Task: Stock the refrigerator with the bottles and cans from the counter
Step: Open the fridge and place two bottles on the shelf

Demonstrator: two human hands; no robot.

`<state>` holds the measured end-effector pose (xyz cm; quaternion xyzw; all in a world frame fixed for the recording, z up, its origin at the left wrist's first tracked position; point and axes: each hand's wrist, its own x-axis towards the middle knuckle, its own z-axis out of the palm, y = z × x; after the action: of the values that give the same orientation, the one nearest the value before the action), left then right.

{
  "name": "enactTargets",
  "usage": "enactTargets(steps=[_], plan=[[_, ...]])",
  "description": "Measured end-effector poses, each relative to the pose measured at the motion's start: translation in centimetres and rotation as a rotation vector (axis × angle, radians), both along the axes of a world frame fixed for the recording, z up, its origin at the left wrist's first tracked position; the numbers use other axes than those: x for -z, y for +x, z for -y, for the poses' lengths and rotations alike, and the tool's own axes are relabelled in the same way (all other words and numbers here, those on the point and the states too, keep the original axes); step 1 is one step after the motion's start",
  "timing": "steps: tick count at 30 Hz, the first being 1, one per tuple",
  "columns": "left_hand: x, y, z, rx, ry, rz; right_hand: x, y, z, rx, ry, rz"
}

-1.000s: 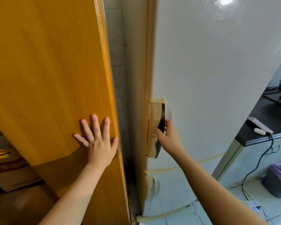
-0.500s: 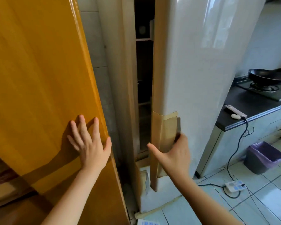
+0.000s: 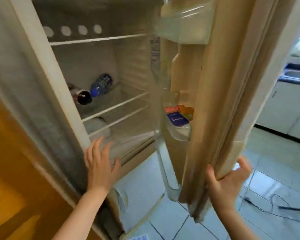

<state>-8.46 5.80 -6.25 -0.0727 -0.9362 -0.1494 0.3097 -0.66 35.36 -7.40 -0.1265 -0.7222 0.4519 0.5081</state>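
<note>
Head view, only one available: the right hand is gripping the lower corner of the refrigerator door, fingers curled round its outer face and thumb on the inner gasket side, which is presumably what is holding the door swung wide so the interior is staying reachable. The left hand is hanging released and empty, fingers spread, just in front of the cabinet's lower front edge beside the wooden door; whether it is touching the frame I cannot tell because of blur. Inside the refrigerator, a dark bottle and a blue-labelled bottle are lying on their sides on the middle shelf, touching or nearly so, caps toward the opening; lying flat is likely keeping them from toppling on the wire. Cartons are standing upright in the lower door bin, its rail retaining them. The upper shelf is showing nothing on it. No bottles or cans for stocking are in either hand, and the table at far right is too blurred to read. Judgement: the task is sitting at its access step, with loading not yet started.
</note>
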Motion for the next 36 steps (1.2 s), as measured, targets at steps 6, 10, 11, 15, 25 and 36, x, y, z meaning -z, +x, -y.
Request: enactTargets(steps=[6, 10, 11, 15, 25, 36], plan=[[-0.1, -2.5, -7.3, 0.256, 0.044, 0.048, -1.3, -1.2, -7.5, 0.241, -0.051, 0.039], [-0.9, -4.0, -12.2, 0.359, 0.044, 0.095, -0.9, -3.0, -11.9, 0.343, -0.256, 0.040], [-1.0, -4.5, -13.4, 0.368, 0.053, 0.093, -0.9, -3.6, -13.0, 0.361, -0.285, 0.056], [-1.9, -6.9, -17.5, 0.428, 0.097, 0.069, -1.3, -6.5, -17.1, 0.443, -0.332, 0.149], [-6.1, -16.9, -27.5, 0.371, 0.174, -0.115, -3.0, -13.2, -27.7, 0.338, -0.547, 0.219], [-7.0, -22.4, -32.9, 0.266, 0.149, -0.183, -8.9, -19.5, -27.0, 0.199, 0.519, 0.015]])
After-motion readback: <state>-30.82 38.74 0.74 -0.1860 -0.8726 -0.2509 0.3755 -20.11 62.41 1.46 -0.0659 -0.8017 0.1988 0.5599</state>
